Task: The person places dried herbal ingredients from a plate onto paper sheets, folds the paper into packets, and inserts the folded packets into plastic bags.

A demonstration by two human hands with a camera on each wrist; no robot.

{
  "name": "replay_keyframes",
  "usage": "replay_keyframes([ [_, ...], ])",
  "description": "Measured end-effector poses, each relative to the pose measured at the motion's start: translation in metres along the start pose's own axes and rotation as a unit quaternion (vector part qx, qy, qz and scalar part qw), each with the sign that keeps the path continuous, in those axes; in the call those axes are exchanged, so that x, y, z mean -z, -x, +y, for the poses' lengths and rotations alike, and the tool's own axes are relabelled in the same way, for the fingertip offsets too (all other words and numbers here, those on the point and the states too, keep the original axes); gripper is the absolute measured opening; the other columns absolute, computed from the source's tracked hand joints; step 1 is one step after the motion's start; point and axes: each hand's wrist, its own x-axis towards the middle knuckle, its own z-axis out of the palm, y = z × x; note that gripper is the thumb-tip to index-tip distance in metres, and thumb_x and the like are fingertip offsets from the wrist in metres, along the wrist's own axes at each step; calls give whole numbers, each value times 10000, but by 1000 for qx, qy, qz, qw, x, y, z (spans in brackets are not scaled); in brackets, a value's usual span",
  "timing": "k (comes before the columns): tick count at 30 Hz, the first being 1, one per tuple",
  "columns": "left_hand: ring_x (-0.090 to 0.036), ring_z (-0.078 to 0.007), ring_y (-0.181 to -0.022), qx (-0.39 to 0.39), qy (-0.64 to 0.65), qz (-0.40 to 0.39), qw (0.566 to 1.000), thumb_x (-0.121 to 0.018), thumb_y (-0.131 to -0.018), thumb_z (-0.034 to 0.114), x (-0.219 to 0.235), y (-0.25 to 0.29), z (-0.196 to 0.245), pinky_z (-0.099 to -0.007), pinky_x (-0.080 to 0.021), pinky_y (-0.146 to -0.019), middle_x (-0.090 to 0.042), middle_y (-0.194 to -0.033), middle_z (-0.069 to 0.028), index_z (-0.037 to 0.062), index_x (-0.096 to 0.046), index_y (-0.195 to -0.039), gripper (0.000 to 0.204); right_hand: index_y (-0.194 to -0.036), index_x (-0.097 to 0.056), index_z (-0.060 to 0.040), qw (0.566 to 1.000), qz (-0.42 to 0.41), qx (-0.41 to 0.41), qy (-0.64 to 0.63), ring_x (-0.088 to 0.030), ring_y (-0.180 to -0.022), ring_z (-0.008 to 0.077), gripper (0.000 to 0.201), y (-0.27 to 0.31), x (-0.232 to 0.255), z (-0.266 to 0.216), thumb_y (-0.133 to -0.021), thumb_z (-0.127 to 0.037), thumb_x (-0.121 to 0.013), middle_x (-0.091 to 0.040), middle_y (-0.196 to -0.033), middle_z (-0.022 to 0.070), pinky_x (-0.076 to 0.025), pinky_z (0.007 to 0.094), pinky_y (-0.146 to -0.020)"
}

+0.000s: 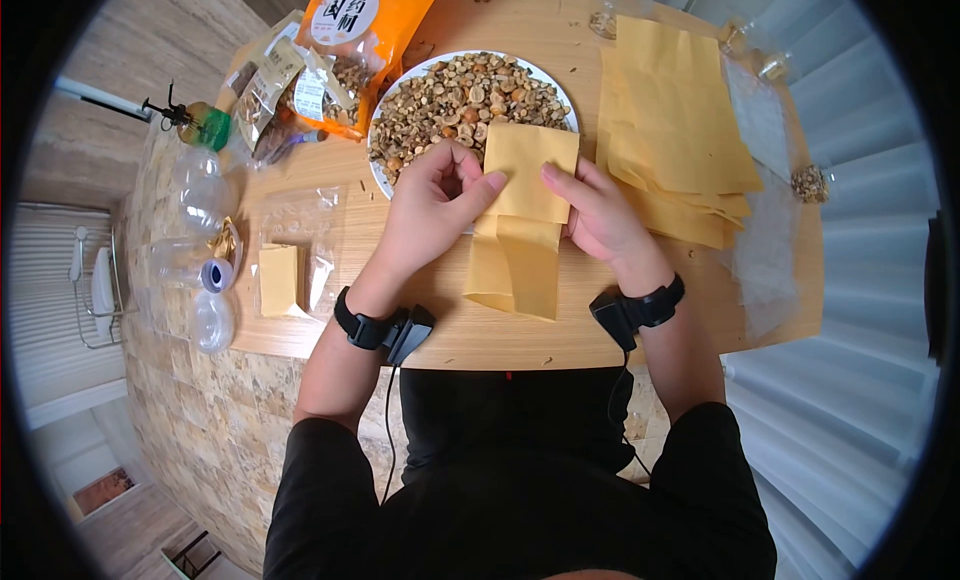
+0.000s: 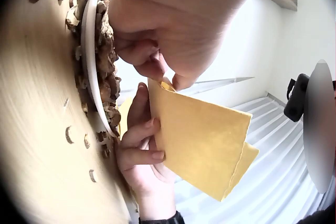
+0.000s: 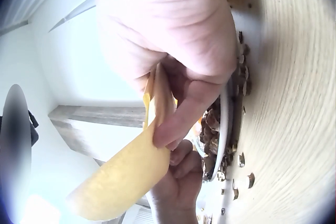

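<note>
A folded yellow-brown kraft paper bag (image 1: 532,172) is held upright over the near edge of the white plate, its lower part hanging toward the table. My left hand (image 1: 428,208) pinches its left edge between thumb and curled fingers; in the left wrist view, the fingertips sit at the bag's parted edge. On the other side my right hand (image 1: 607,218) grips it, thumb on the front and fingers behind. Two paper layers stand slightly apart in the right wrist view. Behind the hands lies the plate (image 1: 377,177), heaped with mixed dried herbs and slices (image 1: 465,92).
Large kraft paper sheets (image 1: 680,120) lie stacked at the right. An orange bag (image 1: 385,30) and clear packets stand back left. Small papers (image 1: 282,280) lie on clear plastic at the left, beside plastic bottles (image 1: 205,205) and a green sprayer (image 1: 208,127). Crumbs dot the table.
</note>
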Motion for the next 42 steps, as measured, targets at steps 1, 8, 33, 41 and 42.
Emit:
replay_keyframes([
  [1,-477,-11,-666,-5,-9,-10,1000,-667,-879,109,1,0,0,-164,-399,-591,-502,-740,58,65,-504,-840,174,-1231,-473,-31,1000,0,-1,0,-642,-906,135,381,0,1,1,-931,-233,-595,-599,-1099,63,-578,287,-666],
  [8,-466,0,-627,-7,1,11,1000,-710,-838,110,-2,-2,-1,-160,-386,-543,-510,-719,60,40,-541,-833,183,-1269,-447,-29,998,-24,10,58,-650,-920,157,410,-2,3,3,-942,-243,-571,-599,-1104,80,-599,321,-638],
  [33,-531,-25,-627,47,17,-8,999,-692,-865,146,1,-1,2,-171,-424,-547,-586,-721,28,20,-588,-870,163,-1315,-416,-29,996,-57,18,68,-639,-977,182,438,-1,-1,3,-948,-223,-557,-585,-1145,89,-604,356,-696],
  [41,-465,-20,-531,88,39,-26,995,-689,-877,221,7,-3,-2,-173,-368,-482,-565,-650,31,24,-593,-858,220,-1305,-433,-33,998,-55,15,24,-629,-993,172,441,1,-2,2,-941,-237,-574,-583,-1156,79,-586,331,-739],
  [42,-440,-18,-513,79,32,-28,996,-688,-879,224,5,-2,-1,-175,-352,-470,-541,-623,40,36,-576,-852,220,-1304,-434,-34,999,-49,17,12,-626,-998,168,446,1,-2,2,-938,-242,-580,-583,-1161,76,-579,326,-760],
])
